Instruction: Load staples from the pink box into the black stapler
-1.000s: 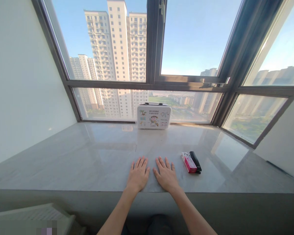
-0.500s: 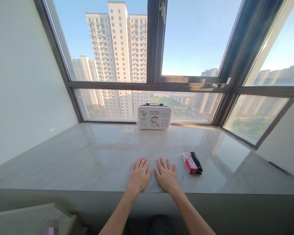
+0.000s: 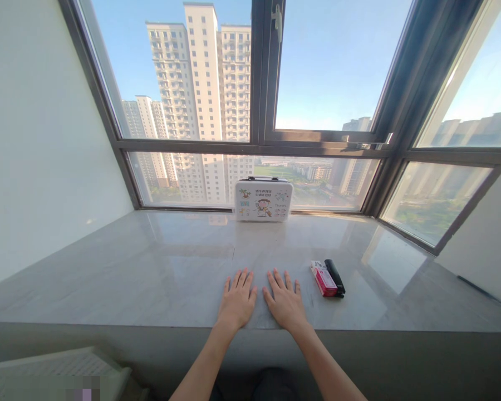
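Observation:
My left hand (image 3: 237,298) lies flat, palm down, on the grey marble-look sill (image 3: 121,273), its fingers spread and nothing under them that I can see. Beside it, a small gap apart, my right hand (image 3: 284,299) rests the same way. Just right of that hand is a small pink and white box (image 3: 324,279). A black stapler (image 3: 334,277) lies alongside the box, close against its right side. Both are apart from my fingers.
A white carry case (image 3: 264,201) with cartoon prints and a dark handle stands upright against the window at the back. Dark window frames (image 3: 192,147) border the sill. Its front edge runs just below my hands. A pale slatted object (image 3: 54,370) sits low at the left.

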`<state>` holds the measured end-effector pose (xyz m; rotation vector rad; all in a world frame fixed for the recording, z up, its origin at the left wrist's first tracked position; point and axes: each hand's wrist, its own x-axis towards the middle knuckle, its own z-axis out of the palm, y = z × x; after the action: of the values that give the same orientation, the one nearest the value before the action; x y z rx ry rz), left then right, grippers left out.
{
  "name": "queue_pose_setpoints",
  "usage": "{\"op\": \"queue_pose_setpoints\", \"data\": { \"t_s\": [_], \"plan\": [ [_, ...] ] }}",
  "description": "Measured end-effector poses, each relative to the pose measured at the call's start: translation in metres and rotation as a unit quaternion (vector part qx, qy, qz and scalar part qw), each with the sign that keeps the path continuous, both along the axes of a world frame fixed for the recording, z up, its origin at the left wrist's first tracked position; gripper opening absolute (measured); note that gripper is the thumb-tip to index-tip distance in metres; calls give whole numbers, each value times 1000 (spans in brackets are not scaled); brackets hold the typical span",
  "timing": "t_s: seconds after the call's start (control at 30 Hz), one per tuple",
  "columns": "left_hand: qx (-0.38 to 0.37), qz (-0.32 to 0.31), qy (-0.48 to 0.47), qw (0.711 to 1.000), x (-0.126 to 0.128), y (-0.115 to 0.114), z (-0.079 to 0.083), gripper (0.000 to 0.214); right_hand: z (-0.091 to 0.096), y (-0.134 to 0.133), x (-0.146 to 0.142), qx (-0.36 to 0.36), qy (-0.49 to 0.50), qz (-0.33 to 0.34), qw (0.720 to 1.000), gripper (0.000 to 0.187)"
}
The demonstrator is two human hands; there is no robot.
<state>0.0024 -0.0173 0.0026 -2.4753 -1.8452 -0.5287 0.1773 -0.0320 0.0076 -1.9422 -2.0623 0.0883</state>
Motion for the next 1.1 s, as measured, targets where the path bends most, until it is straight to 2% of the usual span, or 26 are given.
{"op": "queue_pose_setpoints", "data": {
  "t_s": [1.1],
  "plan": [
    [17,7,31,999,-1,0,-3,57,-2,0,0,2,-20,-2,1000,62]
  ]
}}
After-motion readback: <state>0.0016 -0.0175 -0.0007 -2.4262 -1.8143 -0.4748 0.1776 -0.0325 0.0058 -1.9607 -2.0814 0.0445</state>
